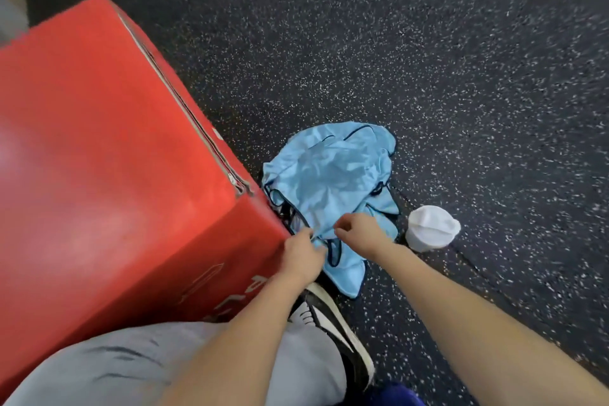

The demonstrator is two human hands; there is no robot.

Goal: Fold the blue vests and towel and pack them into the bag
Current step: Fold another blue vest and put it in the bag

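Note:
A crumpled heap of light blue vests (pixel 333 175) with dark trim lies on the speckled floor beside a red padded box. My left hand (pixel 301 254) pinches the near edge of the blue fabric close to the box corner. My right hand (pixel 359 229) hovers over the same edge with curled fingers that grasp the cloth. A rolled white towel (pixel 430 227) sits on the floor just right of the vests, untouched. No bag shows clearly; a dark blue thing (pixel 392 395) peeks in at the bottom edge.
The large red padded box (pixel 108 155) with a zipper seam fills the left side. My grey trouser leg and black-and-white shoe (pixel 333 323) stand between the box and the vests. Dark speckled rubber floor (pixel 461 59) stretches beyond and to the right.

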